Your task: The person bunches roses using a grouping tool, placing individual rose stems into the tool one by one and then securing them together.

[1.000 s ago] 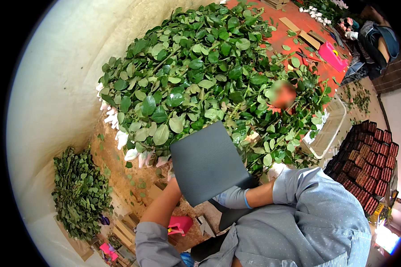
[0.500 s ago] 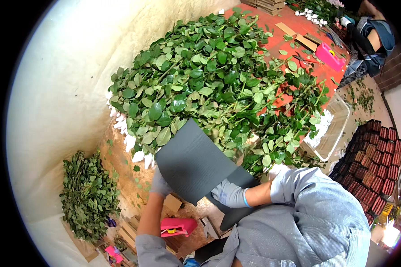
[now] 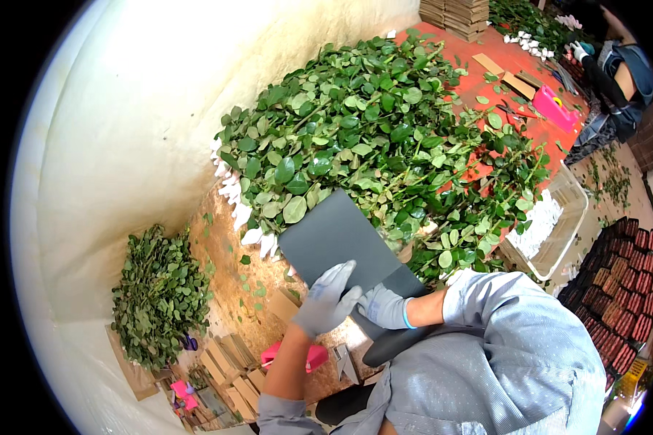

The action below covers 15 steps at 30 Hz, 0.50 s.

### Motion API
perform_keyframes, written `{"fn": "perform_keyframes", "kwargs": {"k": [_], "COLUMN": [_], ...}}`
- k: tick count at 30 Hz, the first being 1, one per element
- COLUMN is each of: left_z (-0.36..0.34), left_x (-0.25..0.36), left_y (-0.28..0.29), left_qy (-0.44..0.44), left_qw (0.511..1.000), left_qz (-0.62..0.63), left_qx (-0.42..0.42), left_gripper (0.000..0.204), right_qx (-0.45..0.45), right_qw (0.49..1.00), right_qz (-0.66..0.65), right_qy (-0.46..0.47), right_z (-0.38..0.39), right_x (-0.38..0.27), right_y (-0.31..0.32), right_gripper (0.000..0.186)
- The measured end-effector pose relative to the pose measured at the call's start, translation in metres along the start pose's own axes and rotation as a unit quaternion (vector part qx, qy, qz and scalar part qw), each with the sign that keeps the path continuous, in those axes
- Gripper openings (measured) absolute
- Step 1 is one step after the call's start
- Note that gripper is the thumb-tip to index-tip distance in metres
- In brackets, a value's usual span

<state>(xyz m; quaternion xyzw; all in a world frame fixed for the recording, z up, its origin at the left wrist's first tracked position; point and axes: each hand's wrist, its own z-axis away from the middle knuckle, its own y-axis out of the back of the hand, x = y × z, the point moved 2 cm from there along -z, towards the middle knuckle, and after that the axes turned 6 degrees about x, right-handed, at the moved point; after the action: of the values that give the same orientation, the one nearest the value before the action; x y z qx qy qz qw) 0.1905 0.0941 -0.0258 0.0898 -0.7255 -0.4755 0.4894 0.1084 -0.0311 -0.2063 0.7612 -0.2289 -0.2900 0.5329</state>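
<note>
A dark grey, thin flexible sheet (image 3: pixel 337 232) lies before me against the leafy pile of rose stems (image 3: pixel 348 123), with a folded or second layer at its right lower part. My left hand (image 3: pixel 326 297), in a grey glove, is over the sheet's lower left part, fingers stretched out. My right hand (image 3: pixel 381 308), gloved too, has its fingers bent together on the lower edge by the fold. White wrapped flower heads (image 3: pixel 236 203) edge the pile. Below the hands sit a pink plastic tool (image 3: pixel 312 355) and cardboard strips (image 3: pixel 225 359) on the worn table (image 3: pixel 218 283).
A wall (image 3: pixel 101 145) curves along the left, with another stem bundle (image 3: pixel 156 297) beside it. At right are a translucent bin (image 3: pixel 551 261) and dark crates (image 3: pixel 617 290). A co-worker (image 3: pixel 617 87) works at the red table's (image 3: pixel 471 51) far end, near stacked cardboard (image 3: pixel 453 14).
My left hand has come from behind the sheet's left edge up and right over its front, fingers now extended. The sheet lies more spread out; my view has shifted somewhat.
</note>
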Motion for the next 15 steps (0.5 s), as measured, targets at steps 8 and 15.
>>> {"fn": "perform_keyframes", "kwargs": {"k": [8,15], "left_z": [-0.011,-0.010], "left_x": [-0.088,-0.101], "left_y": [-0.078,-0.096], "left_qy": [0.296,0.311], "left_qw": [0.867,0.926], "left_qz": [0.294,0.182], "left_qx": [-0.272,-0.108], "left_gripper": [0.068,0.043], "right_qx": [-0.057,-0.053], "right_qw": [0.993,0.995], "right_qz": [0.052,0.033], "right_qy": [0.085,0.083], "right_z": [-0.009,-0.008], "right_x": [0.002,0.000], "right_y": [0.042,0.039], "right_gripper": [0.021,0.021]}}
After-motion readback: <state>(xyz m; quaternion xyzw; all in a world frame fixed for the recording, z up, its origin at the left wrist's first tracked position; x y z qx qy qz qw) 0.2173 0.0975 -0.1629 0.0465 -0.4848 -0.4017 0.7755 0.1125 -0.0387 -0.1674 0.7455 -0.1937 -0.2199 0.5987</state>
